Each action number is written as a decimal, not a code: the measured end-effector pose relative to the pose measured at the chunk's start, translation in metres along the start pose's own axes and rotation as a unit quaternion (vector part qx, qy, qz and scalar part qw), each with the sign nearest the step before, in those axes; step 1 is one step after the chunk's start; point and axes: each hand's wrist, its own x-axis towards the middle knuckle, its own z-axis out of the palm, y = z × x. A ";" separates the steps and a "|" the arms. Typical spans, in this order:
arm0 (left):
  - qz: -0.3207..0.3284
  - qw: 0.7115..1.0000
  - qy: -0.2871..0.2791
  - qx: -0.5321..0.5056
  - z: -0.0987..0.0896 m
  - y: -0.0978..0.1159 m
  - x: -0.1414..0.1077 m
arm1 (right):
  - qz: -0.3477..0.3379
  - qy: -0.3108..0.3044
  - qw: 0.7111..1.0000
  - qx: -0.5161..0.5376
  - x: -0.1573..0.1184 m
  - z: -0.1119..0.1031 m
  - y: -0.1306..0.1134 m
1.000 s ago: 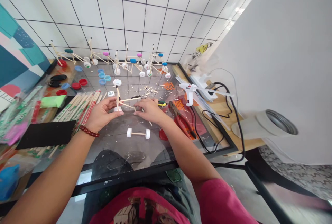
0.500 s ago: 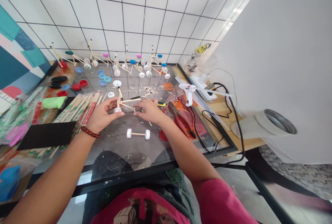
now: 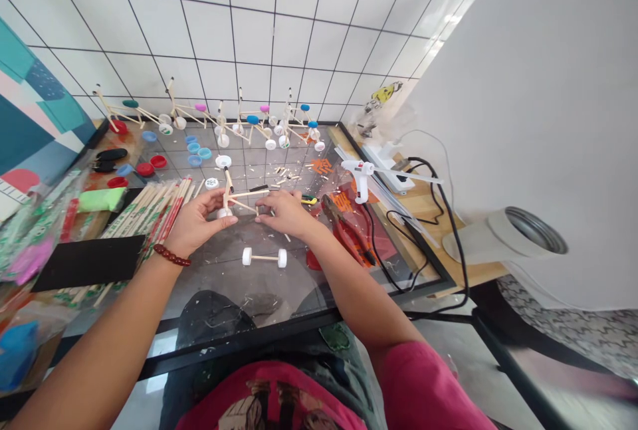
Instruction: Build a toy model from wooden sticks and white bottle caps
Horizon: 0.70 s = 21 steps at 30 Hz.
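A small toy tricycle frame (image 3: 242,203) of pale wooden sticks, with a black-tipped stick standing up from it, lies between my hands just over the glass tabletop. My left hand (image 3: 202,225) is closed around its wheel end, thumb and fingers near a white bottle-cap wheel (image 3: 224,213). At the other end, my right hand (image 3: 288,213) pinches a short stick of the same frame; its fingertips partly hide the joint. Closer to me rests a separate axle (image 3: 264,258) with a white cap wheel at either end.
Several finished toy tricycles (image 3: 253,120) line the wall. Blue caps (image 3: 194,160) and red caps (image 3: 145,169) lie at left, above wrapped chopsticks (image 3: 149,214). To the right are red-handled pliers (image 3: 349,230), a white glue gun (image 3: 361,177), cables and a power strip (image 3: 389,169).
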 end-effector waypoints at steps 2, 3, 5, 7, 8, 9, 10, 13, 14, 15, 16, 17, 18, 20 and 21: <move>0.002 1.000 0.001 -0.001 0.000 -0.001 0.000 | -0.001 0.002 1.000 -0.002 0.000 0.001 0.000; 0.003 1.000 0.001 -0.002 0.000 -0.002 0.001 | -0.002 0.003 1.000 -0.004 0.000 0.001 0.001; 0.005 1.000 0.002 -0.002 -0.001 -0.004 0.001 | -0.004 0.004 1.000 -0.006 0.001 0.002 0.001; 0.007 1.000 0.000 -0.002 -0.001 -0.005 0.002 | -0.003 0.004 1.000 -0.003 0.001 0.001 0.001; 0.008 1.000 -0.003 -0.001 -0.002 -0.007 0.002 | -0.001 0.003 1.000 -0.001 0.001 0.001 0.000; 0.009 1.000 -0.006 0.000 -0.002 -0.008 0.003 | 0.001 0.002 1.000 0.000 0.001 0.001 0.000; 0.010 1.000 -0.010 0.000 -0.003 -0.009 0.003 | 0.003 0.001 1.000 0.000 0.001 0.000 0.000; 0.013 1.000 -0.012 -0.004 -0.003 -0.011 0.004 | 0.006 -0.004 1.000 -0.002 0.000 -0.001 -0.001; 0.013 1.000 -0.009 -0.006 -0.003 -0.011 0.003 | 0.007 -0.006 1.000 -0.004 0.000 -0.001 -0.002; 0.013 1.000 -0.005 -0.007 -0.003 -0.011 0.003 | 0.007 -0.007 1.000 -0.004 0.000 -0.002 -0.002; 0.012 1.000 0.000 -0.005 -0.003 -0.011 0.003 | 0.006 -0.007 1.000 -0.005 0.000 -0.002 -0.002; 0.011 1.000 0.003 -0.003 -0.003 -0.010 0.003 | 0.005 -0.006 1.000 -0.005 0.000 -0.002 -0.002; 0.009 1.000 0.004 0.000 -0.003 -0.010 0.003 | 0.004 -0.006 1.000 -0.005 0.000 -0.002 -0.002; 0.009 1.000 0.002 0.005 -0.003 -0.009 0.003 | 0.002 -0.004 1.000 -0.006 0.000 -0.002 -0.002; 0.009 1.000 0.000 0.006 -0.003 -0.009 0.003 | 0.001 -0.004 1.000 -0.007 0.000 -0.001 -0.002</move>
